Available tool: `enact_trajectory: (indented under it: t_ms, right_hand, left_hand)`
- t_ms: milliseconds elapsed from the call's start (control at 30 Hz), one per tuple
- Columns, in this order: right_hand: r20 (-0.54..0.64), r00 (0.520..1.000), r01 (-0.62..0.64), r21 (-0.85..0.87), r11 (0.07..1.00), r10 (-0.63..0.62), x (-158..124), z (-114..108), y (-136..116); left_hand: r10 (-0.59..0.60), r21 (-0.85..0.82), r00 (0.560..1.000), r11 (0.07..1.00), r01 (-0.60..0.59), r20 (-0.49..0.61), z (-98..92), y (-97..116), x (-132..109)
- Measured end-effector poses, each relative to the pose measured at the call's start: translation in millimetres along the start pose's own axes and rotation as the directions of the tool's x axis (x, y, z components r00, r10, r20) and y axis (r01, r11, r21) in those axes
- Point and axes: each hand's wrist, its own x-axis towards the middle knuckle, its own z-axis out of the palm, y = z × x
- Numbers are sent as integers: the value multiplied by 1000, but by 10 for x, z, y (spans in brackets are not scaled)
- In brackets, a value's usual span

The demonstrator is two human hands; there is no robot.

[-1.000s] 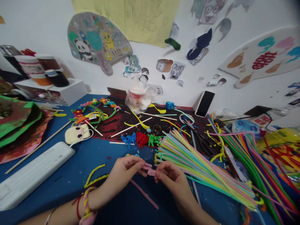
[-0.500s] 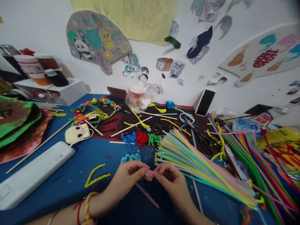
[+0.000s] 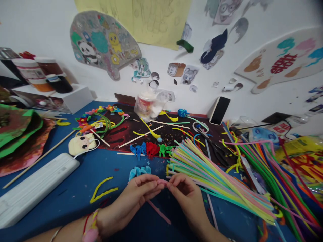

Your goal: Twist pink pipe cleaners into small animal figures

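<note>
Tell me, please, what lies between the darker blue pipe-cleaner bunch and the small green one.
The head view shows a red pipe-cleaner bunch between them, in the same row.

Pipe-cleaner bundle (image 3: 222, 181) right of right hand (image 3: 188, 198), power strip (image 3: 37, 190) left

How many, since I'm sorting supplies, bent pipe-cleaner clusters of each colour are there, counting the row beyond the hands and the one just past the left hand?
Deep blue cluster: 1
Red cluster: 1
Green cluster: 1
Light blue cluster, just past the left hand: 1
Total: 4
</note>
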Motion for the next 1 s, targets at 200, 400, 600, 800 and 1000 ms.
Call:
enact_trajectory:
  t_ms: [200, 400, 600, 800, 1000]
  right_hand:
    - [24, 999, 33, -67, 997, -31, -17, -4, -47]
    - [47, 987, 158, -171, 972, -152, -72, 7, -79]
    - [108, 960, 278, -275, 920, -258, -78, 5, -79]
    - [137, 942, 334, -336, 881, -305, -40, -30, -61]
    - [287, 830, 558, -405, 725, -478, -29, -71, -49]
  left_hand:
    - [37, 30, 998, 999, -36, -41, -31, -28, 8]
    - [7, 108, 998, 994, 0, -67, -34, -24, 15]
    - [-10, 179, 996, 983, 26, -92, -21, 16, 22]
    - [-22, 154, 999, 988, 30, -48, -22, 55, 17]
    - [-5, 128, 998, 992, 13, -62, -12, 82, 26]
